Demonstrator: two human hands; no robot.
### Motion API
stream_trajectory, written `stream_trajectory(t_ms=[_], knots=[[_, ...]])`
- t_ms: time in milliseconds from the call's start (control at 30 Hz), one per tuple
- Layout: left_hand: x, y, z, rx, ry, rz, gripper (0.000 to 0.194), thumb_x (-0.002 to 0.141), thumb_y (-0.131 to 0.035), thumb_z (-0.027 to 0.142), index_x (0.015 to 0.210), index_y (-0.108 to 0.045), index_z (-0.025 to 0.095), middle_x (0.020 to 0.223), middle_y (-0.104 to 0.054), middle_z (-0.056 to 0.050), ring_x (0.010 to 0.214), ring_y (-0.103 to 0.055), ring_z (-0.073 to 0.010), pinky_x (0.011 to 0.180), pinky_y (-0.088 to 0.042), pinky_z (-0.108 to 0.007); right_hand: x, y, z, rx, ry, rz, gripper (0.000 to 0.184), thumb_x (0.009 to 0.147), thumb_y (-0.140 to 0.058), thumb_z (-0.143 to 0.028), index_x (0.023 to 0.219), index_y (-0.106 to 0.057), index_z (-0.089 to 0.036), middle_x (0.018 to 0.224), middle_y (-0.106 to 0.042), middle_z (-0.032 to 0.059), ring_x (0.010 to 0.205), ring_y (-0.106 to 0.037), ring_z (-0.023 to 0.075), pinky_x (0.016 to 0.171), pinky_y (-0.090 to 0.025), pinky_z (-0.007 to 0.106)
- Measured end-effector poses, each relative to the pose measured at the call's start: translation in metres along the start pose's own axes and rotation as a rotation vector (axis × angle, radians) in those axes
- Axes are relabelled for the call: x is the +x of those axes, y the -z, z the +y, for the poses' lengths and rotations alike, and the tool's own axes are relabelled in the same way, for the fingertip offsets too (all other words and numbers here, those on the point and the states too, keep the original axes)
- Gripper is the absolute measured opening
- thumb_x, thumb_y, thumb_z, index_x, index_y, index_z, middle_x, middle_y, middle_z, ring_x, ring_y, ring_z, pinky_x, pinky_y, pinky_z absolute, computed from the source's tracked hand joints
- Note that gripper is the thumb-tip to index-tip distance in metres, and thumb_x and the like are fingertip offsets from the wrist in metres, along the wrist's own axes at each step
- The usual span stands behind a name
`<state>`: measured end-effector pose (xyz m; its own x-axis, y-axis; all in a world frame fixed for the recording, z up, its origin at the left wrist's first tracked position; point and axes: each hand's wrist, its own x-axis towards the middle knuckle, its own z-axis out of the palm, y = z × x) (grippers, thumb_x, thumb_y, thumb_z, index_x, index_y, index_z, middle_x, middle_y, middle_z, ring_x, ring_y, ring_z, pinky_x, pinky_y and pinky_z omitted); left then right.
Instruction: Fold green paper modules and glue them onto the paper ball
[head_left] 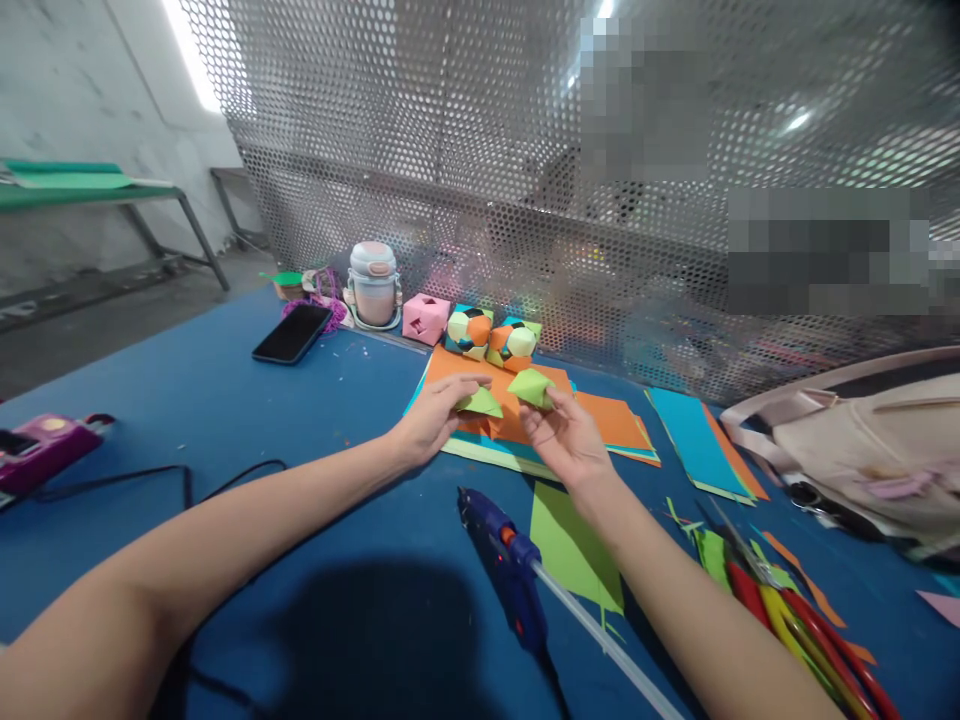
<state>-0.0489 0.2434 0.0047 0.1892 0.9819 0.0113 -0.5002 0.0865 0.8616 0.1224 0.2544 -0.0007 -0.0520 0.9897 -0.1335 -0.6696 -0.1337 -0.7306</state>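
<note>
My left hand (431,415) is closed around a folded green paper piece (482,403), its fingers over the top. Just to the right, my right hand (566,430) pinches another folded green paper piece (531,386) between thumb and fingers. The two pieces are apart, held over a stack of orange paper (517,428) with blue and green sheets beneath. Nearer me lies a blue hot glue gun (499,545) with a long clear glue stick in its back. A flat green sheet (570,540) is partly under my right forearm.
A pink paper box (426,318) and two multicoloured paper balls (470,332) stand behind the stack, beside a lidded bottle (374,285). Left are a phone (292,333) and a purple device (49,450). Scissors (772,580), paper scraps, blue sheets (694,440) and a bag (862,450) lie right.
</note>
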Motion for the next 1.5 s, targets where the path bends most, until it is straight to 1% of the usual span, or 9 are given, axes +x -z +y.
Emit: stream_trajectory(t_ms=[67, 200, 300, 433, 633, 867, 1133, 1267, 1500], knots=[[-0.001, -0.001, -0.002, -0.038, 0.017, 0.020, 0.020, 0.071, -0.057, 0.010, 0.088, -0.066, 0.011, 0.090, -0.068, -0.008, 0.076, -0.063, -0.0145, 0.073, -0.053, -0.029, -0.002, -0.001, 0.004, 0.023, -0.020, -0.004, 0.008, 0.070, -0.066, -0.013, 0.076, -0.064, -0.019, 0.075, -0.073, -0.0007, 0.066, -0.068, 0.0121, 0.059, -0.058, 0.020], [-0.001, 0.000, -0.004, -0.106, -0.012, 0.045, 0.036, 0.064, -0.061, 0.002, 0.097, -0.062, 0.015, 0.102, -0.065, -0.006, 0.078, -0.062, -0.0133, 0.071, -0.051, -0.027, -0.005, -0.003, 0.012, 0.053, -0.074, -0.013, 0.010, 0.069, -0.066, -0.010, 0.074, -0.062, -0.019, 0.073, -0.073, -0.0002, 0.064, -0.069, 0.0134, 0.056, -0.058, 0.021], [0.001, 0.001, -0.004, -0.175, -0.033, 0.110, 0.045, 0.062, -0.062, 0.000, 0.103, -0.057, 0.017, 0.092, -0.066, -0.004, 0.075, -0.062, -0.0117, 0.072, -0.050, -0.027, -0.007, -0.001, 0.014, 0.078, -0.092, -0.012, 0.012, 0.067, -0.068, -0.010, 0.073, -0.062, -0.019, 0.073, -0.073, -0.0003, 0.069, -0.070, 0.0157, 0.055, -0.058, 0.021], [0.003, 0.003, -0.004, -0.244, -0.007, 0.131, 0.039, 0.061, -0.062, 0.000, 0.097, -0.057, 0.014, 0.075, -0.065, -0.002, 0.072, -0.063, -0.0127, 0.078, -0.051, -0.032, -0.008, 0.000, 0.014, 0.108, -0.092, -0.017, 0.016, 0.065, -0.070, -0.010, 0.071, -0.060, -0.020, 0.073, -0.073, -0.0021, 0.068, -0.070, 0.0147, 0.056, -0.058, 0.021], [0.001, 0.000, -0.006, -0.272, 0.010, 0.118, 0.033, 0.061, -0.064, 0.001, 0.091, -0.059, 0.014, 0.079, -0.066, -0.001, 0.076, -0.063, -0.0120, 0.081, -0.049, -0.030, -0.007, 0.002, 0.018, 0.109, -0.102, -0.028, 0.019, 0.063, -0.074, -0.011, 0.073, -0.061, -0.021, 0.076, -0.073, -0.0026, 0.070, -0.069, 0.0137, 0.058, -0.058, 0.021], [-0.001, 0.001, -0.006, -0.308, -0.019, 0.097, 0.030, 0.062, -0.063, 0.001, 0.087, -0.055, 0.014, 0.086, -0.065, -0.003, 0.084, -0.064, -0.0147, 0.088, -0.048, -0.034, -0.009, 0.007, 0.029, 0.026, -0.182, -0.067, 0.022, 0.060, -0.078, -0.017, 0.070, -0.059, -0.022, 0.076, -0.072, -0.0032, 0.079, -0.069, 0.0162, 0.063, -0.056, 0.023], [0.000, 0.004, -0.007, -0.222, -0.071, 0.081, 0.037, 0.059, -0.067, 0.001, 0.090, -0.054, 0.017, 0.088, -0.064, 0.000, 0.081, -0.063, -0.0123, 0.082, -0.051, -0.033, -0.012, 0.003, 0.025, -0.109, -0.162, -0.131, 0.012, 0.064, -0.073, -0.021, 0.072, -0.063, -0.020, 0.075, -0.070, -0.0023, 0.074, -0.067, 0.0148, 0.067, -0.054, 0.026], [-0.003, 0.004, -0.007, -0.160, -0.059, 0.062, 0.041, 0.058, -0.071, 0.006, 0.093, -0.053, 0.019, 0.090, -0.062, 0.001, 0.079, -0.062, -0.0125, 0.075, -0.052, -0.030, -0.011, 0.003, 0.024, -0.114, -0.126, -0.135, 0.017, 0.069, -0.071, -0.033, 0.080, -0.065, -0.021, 0.081, -0.071, -0.0014, 0.075, -0.066, 0.0145, 0.070, -0.054, 0.028], [-0.004, 0.004, -0.008, -0.161, -0.060, 0.070, 0.026, 0.069, -0.071, 0.030, 0.086, -0.054, 0.019, 0.090, -0.060, 0.001, 0.080, -0.058, -0.0126, 0.070, -0.052, -0.030, -0.008, 0.008, 0.028, -0.129, -0.160, -0.089, 0.016, 0.067, -0.074, -0.028, 0.077, -0.064, -0.020, 0.075, -0.071, -0.0006, 0.075, -0.068, 0.0164, 0.065, -0.054, 0.025]])
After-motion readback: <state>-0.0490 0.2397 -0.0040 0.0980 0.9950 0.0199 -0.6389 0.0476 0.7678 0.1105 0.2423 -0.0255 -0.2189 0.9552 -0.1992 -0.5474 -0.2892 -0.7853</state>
